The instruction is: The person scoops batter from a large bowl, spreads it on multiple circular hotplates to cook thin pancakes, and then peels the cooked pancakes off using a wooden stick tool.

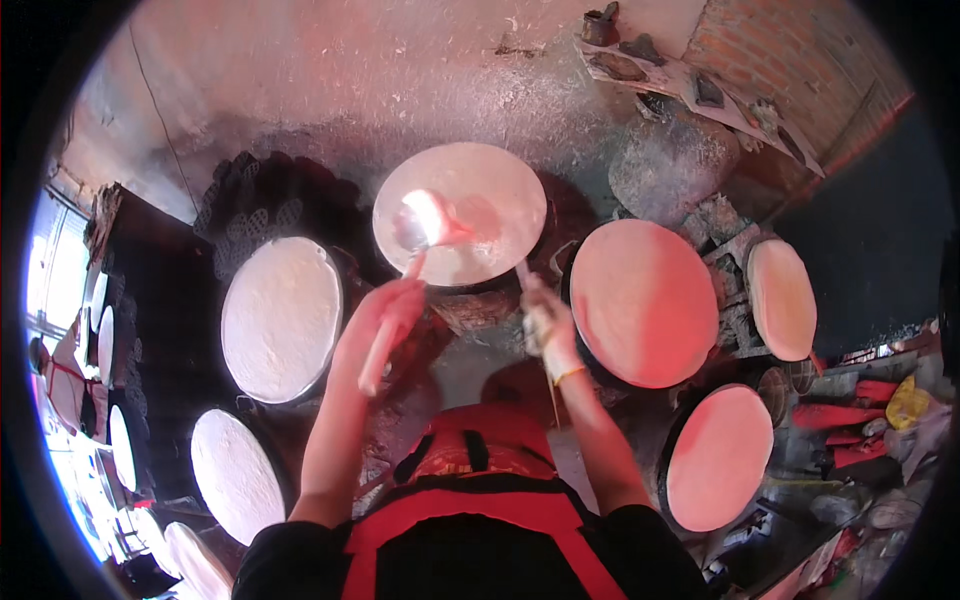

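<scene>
My left hand (394,304) is closed around the pale handle of a ladle (373,360). The bright, blurred ladle head hangs over the round middle pan (546,214), whose surface is covered by a pale, batter-like layer (420,169). Near that pan's right front edge, my right hand (546,319) is closed on a thin stick (523,270). Its lower end shows below my wrist. Something light-coloured covers part of this hand, and a yellow band circles the wrist. Motion blur hides the stick's far tip.
Round pans with pale surfaces stand left (281,322) and right (645,304), with others further round. A rough wall (337,75) rises behind; a cluttered shelf (675,79) is at upper right. Red gloves (840,416) lie far right. Another person (71,386) is at far left.
</scene>
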`<act>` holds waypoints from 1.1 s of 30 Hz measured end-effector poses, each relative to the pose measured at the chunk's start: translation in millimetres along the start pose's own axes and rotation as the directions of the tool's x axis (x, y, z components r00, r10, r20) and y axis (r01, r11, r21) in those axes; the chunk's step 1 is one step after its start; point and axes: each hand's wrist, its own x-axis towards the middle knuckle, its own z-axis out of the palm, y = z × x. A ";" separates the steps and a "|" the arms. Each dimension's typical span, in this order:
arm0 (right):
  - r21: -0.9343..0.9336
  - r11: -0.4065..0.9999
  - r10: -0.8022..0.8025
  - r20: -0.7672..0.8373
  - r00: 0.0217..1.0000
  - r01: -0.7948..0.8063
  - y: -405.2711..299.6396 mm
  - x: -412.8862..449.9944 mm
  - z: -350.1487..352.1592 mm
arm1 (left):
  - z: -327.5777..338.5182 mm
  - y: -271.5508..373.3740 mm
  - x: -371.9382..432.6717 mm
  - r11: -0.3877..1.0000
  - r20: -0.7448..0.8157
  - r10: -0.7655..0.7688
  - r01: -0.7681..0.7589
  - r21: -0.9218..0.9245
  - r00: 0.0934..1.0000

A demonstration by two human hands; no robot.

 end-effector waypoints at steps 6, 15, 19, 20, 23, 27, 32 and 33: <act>-0.261 0.907 -0.336 0.021 0.942 0.329 112.1 -6.1 -16.2 | -17.3 -7.1 -54.8 0.982 -0.308 -0.142 0.173 0.078 0.941; -0.545 0.754 -0.532 -0.180 0.828 0.366 115.4 -69.6 1.2 | -78.8 -33.5 -107.8 0.970 -0.487 -0.070 0.173 0.171 0.870; -0.813 0.447 -0.458 0.149 0.876 0.372 114.4 -140.4 3.9 | -75.6 -53.1 -113.8 0.977 -0.433 -0.195 0.215 -0.004 0.880; -0.849 0.406 -0.443 0.141 0.886 0.338 107.1 -152.0 2.1 | -70.6 -60.5 -112.7 0.972 -0.430 -0.233 0.196 -0.130 0.872; -0.891 0.384 -0.551 -0.011 0.835 0.241 93.3 -165.2 -31.9 | -55.8 -88.3 -108.4 0.968 -0.409 -0.244 0.198 -0.151 0.879; -0.996 -0.008 -0.656 0.070 0.751 0.087 60.9 -149.9 -107.0 | -35.6 -132.3 -105.7 0.976 -0.369 -0.208 0.169 -0.135 0.906; -0.959 -0.272 -0.574 0.227 0.787 0.078 0.8 -140.0 -165.4 | -11.6 -201.5 -104.2 0.989 -0.342 -0.074 0.025 -0.144 0.937; -0.948 -0.313 -0.551 0.232 0.801 0.060 -3.0 -134.6 -175.1 | -8.1 -214.6 -103.5 0.989 -0.348 -0.044 -0.007 -0.145 0.936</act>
